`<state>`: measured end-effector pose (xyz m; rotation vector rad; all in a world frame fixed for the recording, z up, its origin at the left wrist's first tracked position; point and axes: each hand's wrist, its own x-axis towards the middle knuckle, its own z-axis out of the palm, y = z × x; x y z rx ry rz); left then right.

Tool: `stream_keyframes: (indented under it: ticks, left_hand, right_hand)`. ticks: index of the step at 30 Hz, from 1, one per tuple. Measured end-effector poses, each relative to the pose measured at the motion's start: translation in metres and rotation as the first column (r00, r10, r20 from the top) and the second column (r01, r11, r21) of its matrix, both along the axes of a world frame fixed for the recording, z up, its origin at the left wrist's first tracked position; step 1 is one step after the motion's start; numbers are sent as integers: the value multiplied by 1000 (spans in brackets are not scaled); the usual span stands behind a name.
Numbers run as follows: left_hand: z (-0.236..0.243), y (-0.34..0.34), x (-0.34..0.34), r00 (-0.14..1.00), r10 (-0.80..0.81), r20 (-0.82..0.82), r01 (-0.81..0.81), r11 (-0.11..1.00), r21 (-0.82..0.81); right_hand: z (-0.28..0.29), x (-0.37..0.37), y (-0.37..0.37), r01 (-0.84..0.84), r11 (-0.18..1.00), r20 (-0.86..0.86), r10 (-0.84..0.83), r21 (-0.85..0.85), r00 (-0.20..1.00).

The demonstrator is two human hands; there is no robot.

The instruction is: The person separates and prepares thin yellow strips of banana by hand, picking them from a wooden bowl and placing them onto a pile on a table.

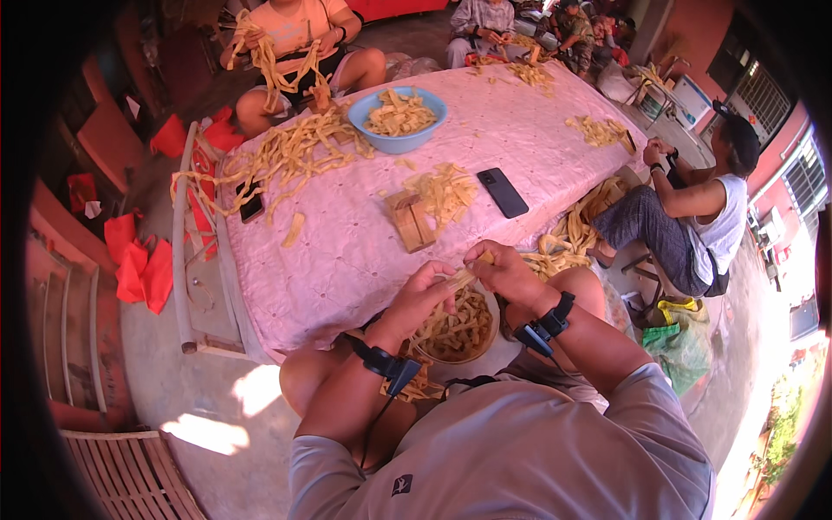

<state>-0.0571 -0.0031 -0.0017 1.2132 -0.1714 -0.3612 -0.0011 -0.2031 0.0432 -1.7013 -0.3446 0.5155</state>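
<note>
A pale yellow strip point(461, 279) is stretched between my hands, above a bowl in my lap. My left hand point(419, 300) pinches its near end, while the fingers of my right hand point(508, 279) are closed on its far end. Below them, the bowl point(497, 331) is filled with curled yellowish strips point(451, 334). More loose strips lie under the bowl's left side by my leg. Just beyond my hands, on the pink-covered table, a brown block or small box point(409, 223) sits against a pile of shorter strips point(444, 192).
The table point(321, 286) also bears a black phone point(503, 192), a blue basin point(399, 144) of strips, a long heap of strips point(299, 152) and a second phone point(251, 204). Co-workers sit opposite and to the right. A green bag point(680, 351) stands on the floor at right.
</note>
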Motion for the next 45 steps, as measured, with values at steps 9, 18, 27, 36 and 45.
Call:
stream_keyframes:
  ticks: [9,18,27,36,45]
  left_hand:
    - [8,6,-2,966,-130,224,63,957,283]
    - [26,7,-6,999,24,-46,-15,981,193]
    - [1,8,-2,978,201,-54,-202,979,-21]
    - [8,5,-5,969,214,-122,-192,967,170]
    - [-1,10,-1,979,127,-159,-175,926,-335]
  right_hand:
    - [-4,12,0,215,958,-198,-177,191,964]
    - [11,-21,12,-10,999,38,8,46,999]
    - [13,-36,23,-37,984,20,34,172,999]
    - [1,-29,19,19,994,331,-52,103,942]
    - [-9,-42,22,-220,953,40,216,210,976]
